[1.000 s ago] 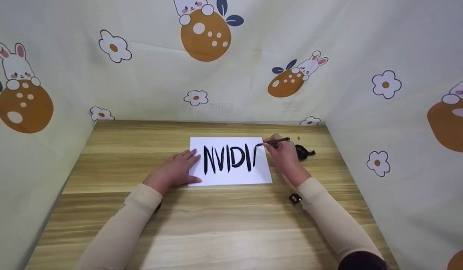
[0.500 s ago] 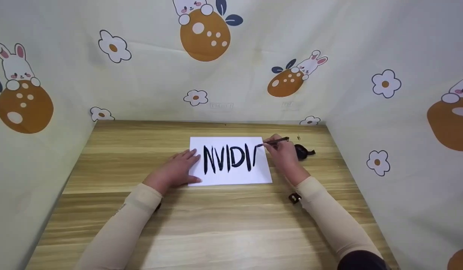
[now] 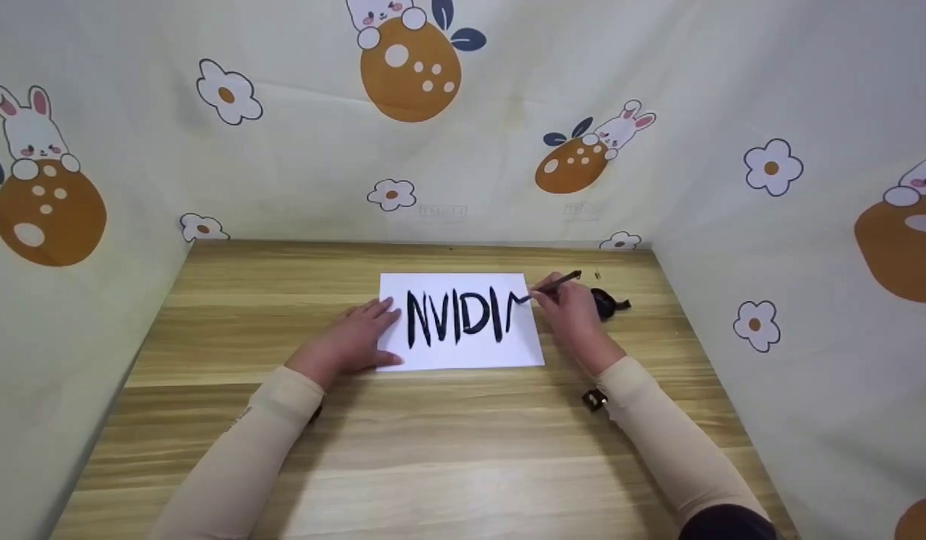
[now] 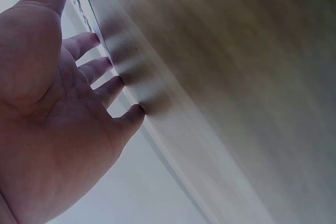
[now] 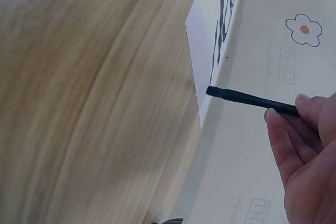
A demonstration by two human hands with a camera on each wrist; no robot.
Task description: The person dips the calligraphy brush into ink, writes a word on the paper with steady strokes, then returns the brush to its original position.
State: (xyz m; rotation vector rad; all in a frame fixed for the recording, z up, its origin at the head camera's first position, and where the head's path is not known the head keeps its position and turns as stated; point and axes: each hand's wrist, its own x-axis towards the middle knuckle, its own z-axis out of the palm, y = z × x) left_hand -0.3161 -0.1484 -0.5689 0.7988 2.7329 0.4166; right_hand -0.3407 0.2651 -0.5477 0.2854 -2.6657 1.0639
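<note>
A white sheet of paper (image 3: 463, 358) lies on the wooden table, bearing large black letters (image 3: 474, 315) that read NVIDI plus a further peaked stroke. My left hand (image 3: 354, 337) rests on the sheet's left edge, its fingers spread; the left wrist view shows these fingertips (image 4: 137, 109) at the paper's edge. Between thumb and fingers my right hand (image 3: 572, 311) pinches a slim black brush (image 5: 252, 99). The brush's dark, blunt tip meets the paper near its right edge, at the end of the newest stroke.
Behind the right hand sits a small round black dish (image 3: 603, 303), partly hidden, with a short piece jutting out to the right. A tiny object (image 3: 597, 274) lies beyond it. Patterned cloth walls (image 3: 493, 150) close off the table's back and sides.
The right hand has moved slightly right and down with the brush, drawing a short slanting black line down from the top of the last stroke. The left hand stays in place.
</note>
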